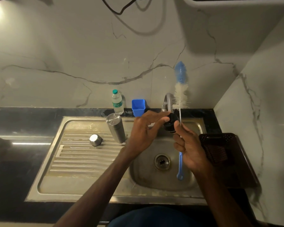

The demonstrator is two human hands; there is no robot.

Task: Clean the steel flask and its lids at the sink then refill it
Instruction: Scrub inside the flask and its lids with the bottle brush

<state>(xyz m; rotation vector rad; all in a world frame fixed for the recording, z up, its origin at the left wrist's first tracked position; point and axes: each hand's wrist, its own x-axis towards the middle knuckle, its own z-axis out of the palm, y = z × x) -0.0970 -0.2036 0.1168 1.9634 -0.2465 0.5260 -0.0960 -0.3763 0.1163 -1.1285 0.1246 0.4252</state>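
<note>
the blue cup (pixel 138 107) at the back edge looks empty, the plastic water bottle (pixel 117 102) beside it is clear with a green cap, and the steel flask (pixel 116 127) stands upside down on the draining board near its round steel cap (pixel 95 140). over the sink basin (pixel 147 179), the left hand (pixel 143 131) pinches the black inner lid (pixel 170 122) under the tap (pixel 167 102). the right hand (pixel 189 146) is wrapped around the bottle brush (pixel 180 82), bristles up, just beside a dark basket (pixel 220 148).

Steel flask (pixel 116 127) inverted on drainboard, steel lid (pixel 95 140) beside, apparently upside-down.
</note>
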